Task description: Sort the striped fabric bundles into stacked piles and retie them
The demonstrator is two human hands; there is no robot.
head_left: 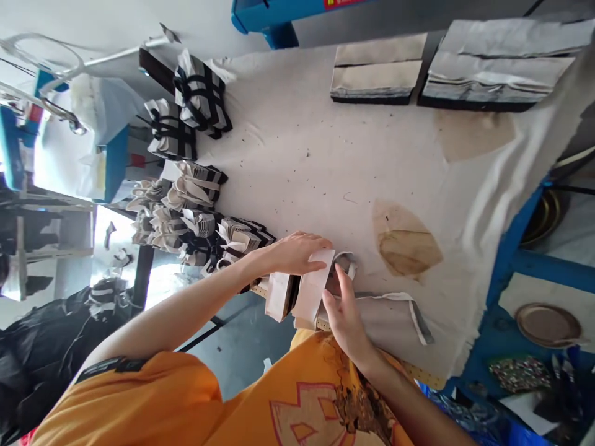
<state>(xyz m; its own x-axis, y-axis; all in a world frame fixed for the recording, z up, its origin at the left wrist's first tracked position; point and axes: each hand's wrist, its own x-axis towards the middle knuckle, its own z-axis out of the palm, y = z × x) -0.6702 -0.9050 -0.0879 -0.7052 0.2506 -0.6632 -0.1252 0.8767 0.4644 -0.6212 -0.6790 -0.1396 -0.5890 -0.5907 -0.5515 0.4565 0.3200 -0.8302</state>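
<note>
Near the table's front edge stands a bundle of pale fabric pieces [313, 288], with dark layers visible along its side. My left hand [304, 251] is closed over the top of this bundle, its thumb lying on the pale upper piece. On the bundle's right side is my right hand [346, 316], thumb and index finger curled at a grey-and-white fabric strip [346, 260]. The strip loops beside the bundle, and its tail [418, 316] trails over the cloth to the right. The exact contact of the right fingertips is partly hidden.
Several tied fabric bundles [202, 93] line the table's left side. Stacks of pale fabric pieces [379, 71] lie at the back right. A cream cloth [302, 167] with brown patches [406, 241] covers the table. Blue shelving with a round dish [548, 323] is at right.
</note>
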